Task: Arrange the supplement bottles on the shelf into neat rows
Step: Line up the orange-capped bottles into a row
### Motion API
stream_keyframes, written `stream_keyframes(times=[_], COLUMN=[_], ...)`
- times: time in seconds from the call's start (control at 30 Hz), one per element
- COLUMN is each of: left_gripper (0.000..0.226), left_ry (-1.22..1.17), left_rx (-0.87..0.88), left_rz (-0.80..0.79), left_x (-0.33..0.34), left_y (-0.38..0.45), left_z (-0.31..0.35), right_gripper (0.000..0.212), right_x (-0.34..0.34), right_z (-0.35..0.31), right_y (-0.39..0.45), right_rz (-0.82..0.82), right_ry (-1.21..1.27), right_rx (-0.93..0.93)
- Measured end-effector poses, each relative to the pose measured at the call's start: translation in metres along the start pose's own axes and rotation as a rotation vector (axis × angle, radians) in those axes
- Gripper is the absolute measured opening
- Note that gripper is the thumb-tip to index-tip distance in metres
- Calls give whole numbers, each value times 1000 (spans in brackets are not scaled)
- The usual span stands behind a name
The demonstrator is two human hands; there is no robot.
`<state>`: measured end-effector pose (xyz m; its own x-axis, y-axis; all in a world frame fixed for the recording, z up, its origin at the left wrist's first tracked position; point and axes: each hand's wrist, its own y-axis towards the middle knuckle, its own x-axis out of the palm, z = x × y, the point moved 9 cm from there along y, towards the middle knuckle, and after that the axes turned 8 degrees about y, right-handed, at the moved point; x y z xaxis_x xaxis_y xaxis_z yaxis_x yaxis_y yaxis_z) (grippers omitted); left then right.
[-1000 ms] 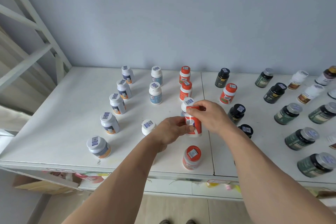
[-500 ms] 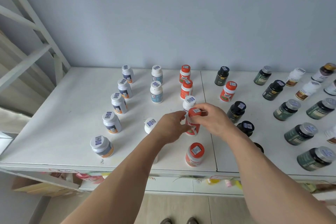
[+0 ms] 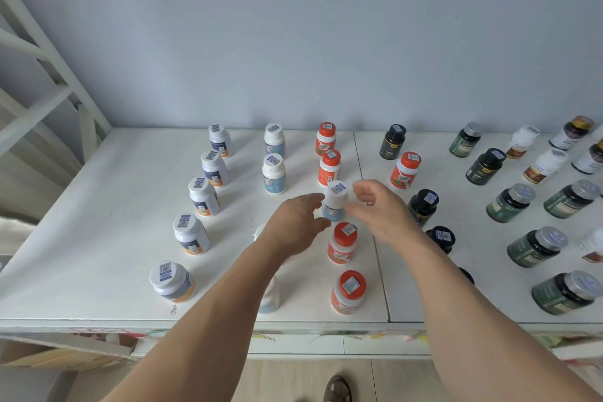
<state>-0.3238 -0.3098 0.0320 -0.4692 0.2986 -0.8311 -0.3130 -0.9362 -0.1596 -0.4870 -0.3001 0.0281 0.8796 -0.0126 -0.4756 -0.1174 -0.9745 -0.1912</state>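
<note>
I see both hands over the white shelf (image 3: 98, 222), flanking a white-capped, blue-labelled bottle (image 3: 335, 201) that stands in the orange-capped column. My left hand (image 3: 295, 225) has loosely curled fingers just beside it, my right hand (image 3: 380, 209) likewise; whether either touches it I cannot tell. The nearest orange-capped bottle (image 3: 342, 243) stands free just in front.

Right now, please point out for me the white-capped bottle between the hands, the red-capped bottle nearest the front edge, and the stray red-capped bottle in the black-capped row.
White-capped bottle (image 3: 336, 193): head view, on its cap.
Nearest red-capped bottle (image 3: 351, 284): head view, on its cap label.
Stray red-capped bottle (image 3: 409, 160): head view, on its cap.
</note>
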Motion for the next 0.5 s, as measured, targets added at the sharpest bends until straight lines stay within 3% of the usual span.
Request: stream_keyframes(times=[0.2, 0.5], left_gripper=[57, 56], left_ry=[52, -23], left_rx=[-64, -120], left_rz=[17, -191], left_x=[-11, 4], left_y=[24, 56], left_z=[-9, -10], right_gripper=[60, 51], right_x=[21, 6], right_z=[-9, -31], right_y=[41, 67], right_rz=[-150, -179], right_ry=[-154, -71], right_rx=[-36, -129])
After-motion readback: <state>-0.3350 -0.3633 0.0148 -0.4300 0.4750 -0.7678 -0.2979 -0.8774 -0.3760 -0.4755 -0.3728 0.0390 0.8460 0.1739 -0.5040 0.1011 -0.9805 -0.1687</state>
